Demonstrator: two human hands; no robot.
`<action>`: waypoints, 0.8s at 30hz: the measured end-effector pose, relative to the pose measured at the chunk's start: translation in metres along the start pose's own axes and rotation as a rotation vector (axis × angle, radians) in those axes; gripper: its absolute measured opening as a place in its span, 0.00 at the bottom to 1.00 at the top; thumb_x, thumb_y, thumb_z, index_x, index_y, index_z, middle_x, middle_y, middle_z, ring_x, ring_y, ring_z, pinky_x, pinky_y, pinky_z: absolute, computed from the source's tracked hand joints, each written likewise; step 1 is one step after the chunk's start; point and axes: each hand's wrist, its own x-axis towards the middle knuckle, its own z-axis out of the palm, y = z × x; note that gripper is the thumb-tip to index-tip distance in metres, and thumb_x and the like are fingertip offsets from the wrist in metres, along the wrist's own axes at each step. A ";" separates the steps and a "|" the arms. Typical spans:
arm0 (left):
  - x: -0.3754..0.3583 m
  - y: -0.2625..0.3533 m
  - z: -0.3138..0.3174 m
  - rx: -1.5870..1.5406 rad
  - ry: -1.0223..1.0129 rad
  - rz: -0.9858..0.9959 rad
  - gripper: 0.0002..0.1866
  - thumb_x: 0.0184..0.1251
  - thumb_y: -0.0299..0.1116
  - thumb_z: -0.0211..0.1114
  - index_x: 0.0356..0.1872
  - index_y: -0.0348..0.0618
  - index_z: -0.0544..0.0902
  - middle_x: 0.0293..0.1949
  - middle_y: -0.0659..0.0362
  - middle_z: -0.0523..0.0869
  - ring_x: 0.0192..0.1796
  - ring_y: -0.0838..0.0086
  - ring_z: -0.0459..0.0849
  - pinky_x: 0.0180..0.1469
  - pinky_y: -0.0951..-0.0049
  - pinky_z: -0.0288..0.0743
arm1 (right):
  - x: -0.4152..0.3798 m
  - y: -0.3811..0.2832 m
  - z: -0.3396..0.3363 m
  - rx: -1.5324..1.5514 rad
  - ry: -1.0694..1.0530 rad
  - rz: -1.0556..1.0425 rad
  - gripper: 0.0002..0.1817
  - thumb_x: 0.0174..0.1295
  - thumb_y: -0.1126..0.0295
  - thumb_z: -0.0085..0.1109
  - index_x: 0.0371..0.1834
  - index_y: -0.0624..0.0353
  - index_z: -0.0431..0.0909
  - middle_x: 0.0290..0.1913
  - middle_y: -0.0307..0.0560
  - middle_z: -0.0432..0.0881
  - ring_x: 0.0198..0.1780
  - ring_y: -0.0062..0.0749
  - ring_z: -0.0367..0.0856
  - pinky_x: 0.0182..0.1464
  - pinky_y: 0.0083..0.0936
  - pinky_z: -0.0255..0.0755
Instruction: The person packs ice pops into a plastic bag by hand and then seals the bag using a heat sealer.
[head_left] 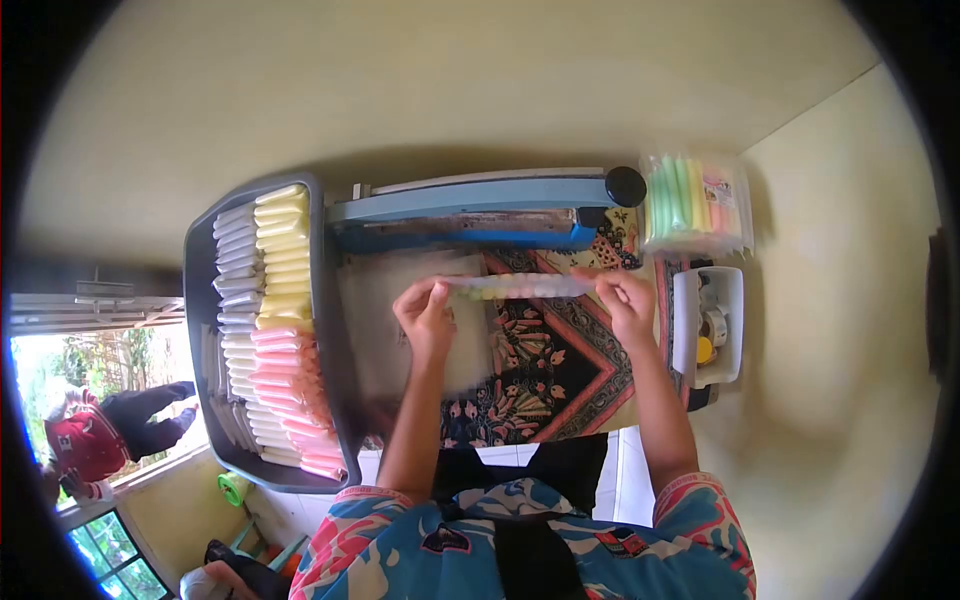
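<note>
My left hand [427, 318] and my right hand [622, 305] pinch opposite ends of a clear plastic packet [525, 287], stretched level between them. Pale green, yellow, pink and whitish patches show in the packet, though motion blurs its contents. Below my left hand lies a stack of clear plastic sheets or bags [375, 340]. Just beyond the packet sits a long blue bag sealer [470, 208] with a black round knob at its right end. The dark patterned cloth [575, 365] spreads beneath my hands.
A grey tray [350, 440] at left holds rows of yellow, pink, whitish and grey wrapped sticks. A bag of pastel sticks [692, 205] stands back right, above a white bin [732, 330] with tape rolls. A person in red [88, 438] is outside, far left.
</note>
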 end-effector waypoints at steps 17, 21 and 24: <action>-0.015 0.043 -0.005 0.257 -0.141 -0.260 0.09 0.67 0.32 0.63 0.40 0.38 0.85 0.44 0.58 0.87 0.46 0.76 0.84 0.39 0.76 0.81 | -0.017 -0.052 0.006 -0.210 0.068 0.070 0.04 0.67 0.76 0.54 0.37 0.65 0.77 0.41 0.48 0.83 0.44 0.26 0.82 0.44 0.20 0.75; -0.014 0.043 -0.006 0.269 -0.139 -0.354 0.09 0.67 0.32 0.63 0.41 0.37 0.85 0.42 0.59 0.87 0.44 0.77 0.84 0.39 0.77 0.79 | -0.018 -0.033 0.002 0.121 0.022 0.320 0.06 0.69 0.73 0.52 0.39 0.67 0.76 0.39 0.46 0.82 0.41 0.26 0.83 0.46 0.20 0.77; -0.012 0.038 -0.013 0.241 -0.159 -0.370 0.10 0.66 0.33 0.65 0.42 0.38 0.85 0.40 0.59 0.87 0.43 0.77 0.84 0.40 0.77 0.79 | -0.021 -0.033 0.002 0.174 0.003 0.325 0.06 0.69 0.73 0.53 0.40 0.67 0.75 0.38 0.46 0.82 0.42 0.27 0.83 0.47 0.22 0.78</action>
